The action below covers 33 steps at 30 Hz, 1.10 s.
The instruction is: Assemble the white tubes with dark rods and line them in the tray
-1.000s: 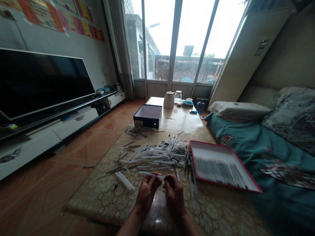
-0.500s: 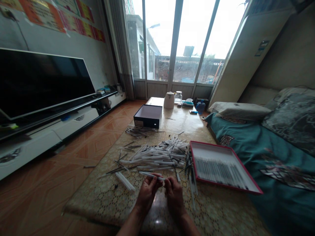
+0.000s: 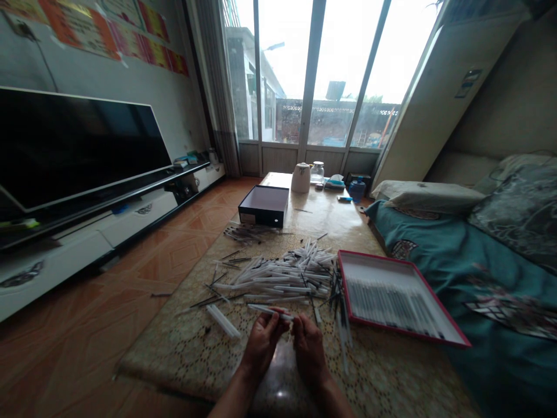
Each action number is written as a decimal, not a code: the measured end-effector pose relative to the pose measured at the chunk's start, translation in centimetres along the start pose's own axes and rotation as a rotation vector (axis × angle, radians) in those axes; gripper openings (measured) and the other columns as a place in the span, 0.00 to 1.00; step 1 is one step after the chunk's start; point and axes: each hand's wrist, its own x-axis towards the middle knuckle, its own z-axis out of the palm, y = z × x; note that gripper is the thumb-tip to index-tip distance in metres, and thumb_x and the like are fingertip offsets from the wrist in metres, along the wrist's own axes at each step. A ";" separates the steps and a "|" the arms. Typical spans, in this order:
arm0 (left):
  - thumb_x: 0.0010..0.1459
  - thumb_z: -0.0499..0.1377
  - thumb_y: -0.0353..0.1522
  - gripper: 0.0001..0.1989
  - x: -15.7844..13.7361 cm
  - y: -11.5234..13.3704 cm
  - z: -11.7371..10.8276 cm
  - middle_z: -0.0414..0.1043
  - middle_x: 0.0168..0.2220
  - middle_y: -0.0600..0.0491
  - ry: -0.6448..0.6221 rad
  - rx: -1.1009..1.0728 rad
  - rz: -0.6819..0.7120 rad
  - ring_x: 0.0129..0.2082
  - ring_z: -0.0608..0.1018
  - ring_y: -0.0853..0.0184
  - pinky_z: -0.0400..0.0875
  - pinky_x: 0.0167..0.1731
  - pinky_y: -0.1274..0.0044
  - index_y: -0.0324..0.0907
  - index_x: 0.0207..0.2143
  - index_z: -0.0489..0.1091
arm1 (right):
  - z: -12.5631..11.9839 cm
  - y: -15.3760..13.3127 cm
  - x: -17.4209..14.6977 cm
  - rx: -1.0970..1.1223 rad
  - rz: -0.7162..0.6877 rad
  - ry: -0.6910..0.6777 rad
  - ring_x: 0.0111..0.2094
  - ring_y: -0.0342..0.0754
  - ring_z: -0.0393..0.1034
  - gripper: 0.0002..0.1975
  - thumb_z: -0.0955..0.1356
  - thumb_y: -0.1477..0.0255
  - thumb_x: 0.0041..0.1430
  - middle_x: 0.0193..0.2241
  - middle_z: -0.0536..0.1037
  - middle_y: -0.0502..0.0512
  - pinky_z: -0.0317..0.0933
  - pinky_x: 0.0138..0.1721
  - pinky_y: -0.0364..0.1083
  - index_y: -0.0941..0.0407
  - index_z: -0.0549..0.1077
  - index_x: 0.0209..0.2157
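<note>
A slim white pen point(image 3: 260, 308) is held level over the near part of the table. My left hand point(image 3: 261, 339) is closed around it, and its left end sticks out past the fingers. At the other end, the fingertips of my right hand point(image 3: 308, 339) pinch together; what lies between them is mostly hidden. Just beyond both hands spreads a heap of white pen barrels point(image 3: 278, 278) mixed with thin dark refills. To the left lie a few white tubes point(image 3: 223, 321) side by side. Dark refills point(image 3: 336, 290) gather right of the heap.
A red-rimmed tray point(image 3: 402, 331) with a row of pens stands at the right. Farther back are a dark open box point(image 3: 263, 216), a kettle point(image 3: 301, 179), a glass jar point(image 3: 317, 172) and a tissue pack point(image 3: 334, 182). A teal-covered seat point(image 3: 435, 244) borders the table's right side.
The view has shifted very slightly. Both hands keep nearly the same pose on the pen, with no clear movement of the things on the table.
</note>
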 end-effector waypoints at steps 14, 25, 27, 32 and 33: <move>0.46 0.67 0.36 0.12 -0.2 0.3 0.5 0.77 0.32 0.52 0.007 0.007 0.006 0.31 0.78 0.68 0.72 0.38 0.76 0.41 0.33 0.72 | 0.1 0.0 0.2 0.009 0.011 -0.018 0.24 0.43 0.65 0.15 0.56 0.63 0.66 0.24 0.70 0.49 0.57 0.28 0.41 0.54 0.66 0.31; 0.47 0.67 0.35 0.12 -0.1 0.1 0.1 0.78 0.33 0.51 0.009 0.001 0.020 0.31 0.78 0.68 0.72 0.38 0.76 0.40 0.33 0.72 | 0.2 0.1 0.2 0.005 0.000 -0.022 0.27 0.44 0.67 0.14 0.57 0.63 0.65 0.25 0.71 0.49 0.58 0.30 0.41 0.54 0.66 0.31; 0.47 0.67 0.35 0.12 -0.1 0.1 0.2 0.78 0.33 0.51 -0.003 0.004 0.023 0.31 0.78 0.68 0.72 0.38 0.76 0.40 0.33 0.72 | 0.2 0.0 0.2 0.011 -0.024 -0.028 0.28 0.44 0.67 0.12 0.57 0.63 0.65 0.26 0.71 0.49 0.58 0.31 0.41 0.54 0.66 0.32; 0.46 0.67 0.35 0.12 -0.2 0.3 0.4 0.77 0.31 0.51 -0.023 0.011 0.017 0.30 0.78 0.68 0.72 0.36 0.76 0.40 0.32 0.73 | 0.2 0.1 0.1 -0.008 0.011 -0.014 0.22 0.43 0.63 0.19 0.54 0.62 0.66 0.20 0.67 0.48 0.56 0.26 0.41 0.54 0.64 0.25; 0.45 0.68 0.36 0.12 -0.2 0.3 0.4 0.77 0.31 0.52 -0.006 0.006 0.015 0.30 0.78 0.68 0.72 0.36 0.77 0.40 0.32 0.73 | 0.2 0.1 0.1 -0.002 0.024 -0.021 0.21 0.43 0.63 0.19 0.54 0.62 0.66 0.19 0.66 0.47 0.56 0.26 0.41 0.54 0.64 0.25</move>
